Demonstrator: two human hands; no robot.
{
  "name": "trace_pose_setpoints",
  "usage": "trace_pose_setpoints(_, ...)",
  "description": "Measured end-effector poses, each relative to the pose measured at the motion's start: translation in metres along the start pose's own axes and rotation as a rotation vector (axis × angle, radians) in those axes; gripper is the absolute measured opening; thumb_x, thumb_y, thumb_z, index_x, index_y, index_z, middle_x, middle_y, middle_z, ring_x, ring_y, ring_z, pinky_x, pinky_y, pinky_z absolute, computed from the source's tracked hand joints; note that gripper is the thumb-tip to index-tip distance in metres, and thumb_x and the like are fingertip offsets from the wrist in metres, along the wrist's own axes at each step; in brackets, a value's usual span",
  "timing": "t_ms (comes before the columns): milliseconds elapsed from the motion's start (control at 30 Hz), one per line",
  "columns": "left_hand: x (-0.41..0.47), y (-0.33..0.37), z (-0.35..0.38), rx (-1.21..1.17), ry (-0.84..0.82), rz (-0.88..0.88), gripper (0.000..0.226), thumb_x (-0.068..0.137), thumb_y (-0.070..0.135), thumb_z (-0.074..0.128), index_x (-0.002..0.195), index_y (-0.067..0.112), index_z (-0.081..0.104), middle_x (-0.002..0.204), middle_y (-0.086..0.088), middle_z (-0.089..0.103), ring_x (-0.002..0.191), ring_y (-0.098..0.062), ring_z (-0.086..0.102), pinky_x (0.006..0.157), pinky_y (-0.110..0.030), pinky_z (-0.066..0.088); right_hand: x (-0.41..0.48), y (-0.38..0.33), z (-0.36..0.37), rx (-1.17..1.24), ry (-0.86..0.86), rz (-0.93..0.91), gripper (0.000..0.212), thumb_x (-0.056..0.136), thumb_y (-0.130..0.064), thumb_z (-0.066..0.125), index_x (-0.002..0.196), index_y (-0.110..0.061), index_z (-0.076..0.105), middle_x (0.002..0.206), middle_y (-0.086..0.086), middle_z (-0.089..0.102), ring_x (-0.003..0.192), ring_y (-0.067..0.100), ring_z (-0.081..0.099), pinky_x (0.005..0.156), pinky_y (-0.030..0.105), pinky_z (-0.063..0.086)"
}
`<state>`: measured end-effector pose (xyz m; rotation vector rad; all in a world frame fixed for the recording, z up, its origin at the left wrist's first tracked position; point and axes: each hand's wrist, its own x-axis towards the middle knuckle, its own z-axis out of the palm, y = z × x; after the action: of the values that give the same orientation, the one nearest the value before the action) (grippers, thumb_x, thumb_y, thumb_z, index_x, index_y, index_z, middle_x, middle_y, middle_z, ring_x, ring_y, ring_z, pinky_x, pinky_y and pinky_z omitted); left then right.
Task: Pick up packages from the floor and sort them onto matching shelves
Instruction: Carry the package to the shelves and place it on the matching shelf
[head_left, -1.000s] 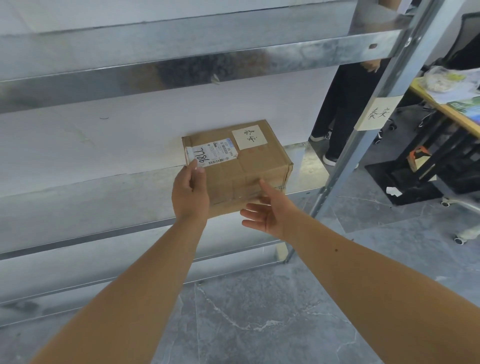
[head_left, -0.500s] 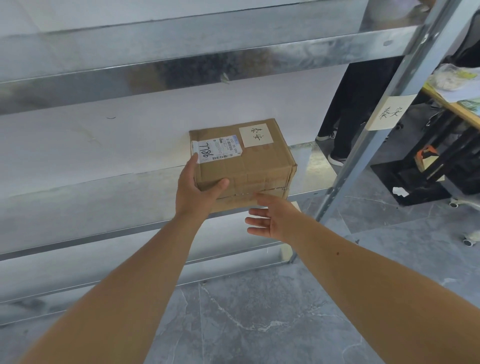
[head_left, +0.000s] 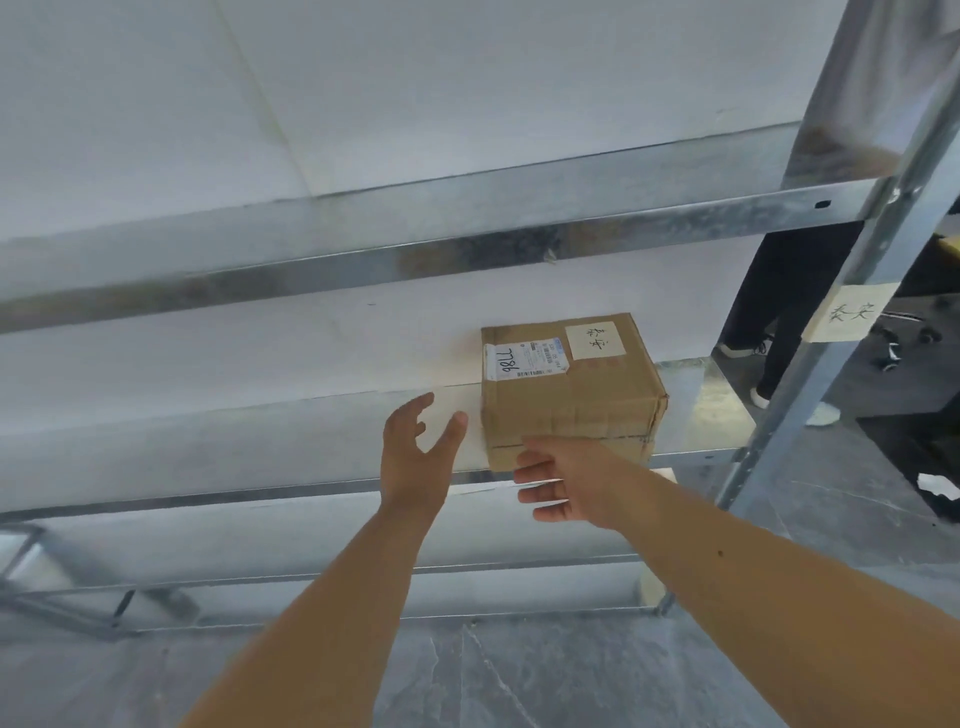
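A brown cardboard box (head_left: 571, 400) with a white shipping label and a handwritten cream tag rests on the middle metal shelf (head_left: 260, 436), near its right end. My left hand (head_left: 415, 452) hovers just left of the box, fingers spread, not touching it. My right hand (head_left: 566, 483) is below the box's front lower edge, fingers apart, its thumb close to or touching the cardboard. A matching handwritten paper tag (head_left: 847, 312) is stuck on the right upright post (head_left: 810, 364).
An upper shelf (head_left: 415, 218) runs above, a lower one (head_left: 363, 566) below. A white wall backs the rack. A person's dark trousers and shoes (head_left: 779, 322) show behind the post. Grey tiled floor (head_left: 519, 675) lies underfoot.
My left hand has let go of the box's left side and pulled away to the left. The box now sits on the shelf. My view has tilted upward.
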<state>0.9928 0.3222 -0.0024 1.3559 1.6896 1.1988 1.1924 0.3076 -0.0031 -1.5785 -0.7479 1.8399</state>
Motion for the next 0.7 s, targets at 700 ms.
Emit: trace_pose_setpoints(700, -0.056, 0.052, -0.321, -0.079, 0.455, -0.026, 0.05, 0.103, 0.045, 0.065, 0.151, 0.043, 0.051, 0.15, 0.017, 0.05, 0.143, -0.011, 0.048, 0.12, -0.043, 0.041, -0.098, -0.086, 0.316, -0.127, -0.483, -0.21, 0.039, 0.105, -0.041, 0.068, 0.126, -0.009, 0.07, 0.116, 0.014, 0.076, 0.095, 0.033, 0.076, 0.086, 0.045, 0.064)
